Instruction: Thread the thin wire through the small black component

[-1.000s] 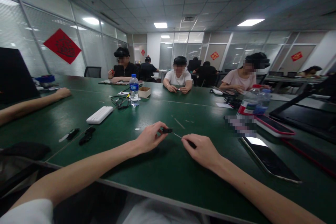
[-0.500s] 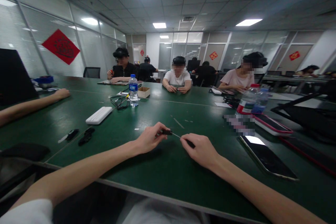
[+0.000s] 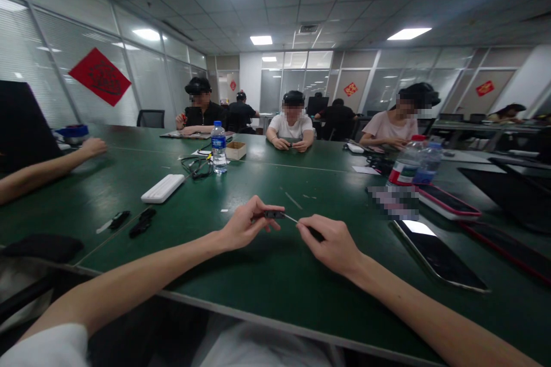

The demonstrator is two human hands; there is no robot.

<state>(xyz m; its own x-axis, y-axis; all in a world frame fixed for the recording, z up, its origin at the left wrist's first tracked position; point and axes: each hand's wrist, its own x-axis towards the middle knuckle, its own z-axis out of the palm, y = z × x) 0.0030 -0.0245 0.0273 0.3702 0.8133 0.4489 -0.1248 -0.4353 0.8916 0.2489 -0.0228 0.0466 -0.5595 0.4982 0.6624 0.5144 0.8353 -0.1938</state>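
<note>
My left hand (image 3: 245, 225) pinches a small black part (image 3: 274, 214) just above the green table (image 3: 267, 275). My right hand (image 3: 331, 243) is closed round a thin tool with a dark handle (image 3: 316, 235), whose slim metal shaft (image 3: 291, 218) points left and touches the black part. Both hands are close together near the table's middle, a short way in from the front edge.
On the left lie two black parts (image 3: 142, 222), a white keyboard-like case (image 3: 163, 188) and a water bottle (image 3: 218, 148). At the right are phones (image 3: 439, 255), a pink-edged phone (image 3: 447, 200) and bottles (image 3: 408, 167). Several people sit around the far side; another person's arm (image 3: 47, 169) rests at the left.
My hands have drawn slightly closer and lifted a little; the tool's shaft now meets the black part. The other person's arm on the left has slid further left.
</note>
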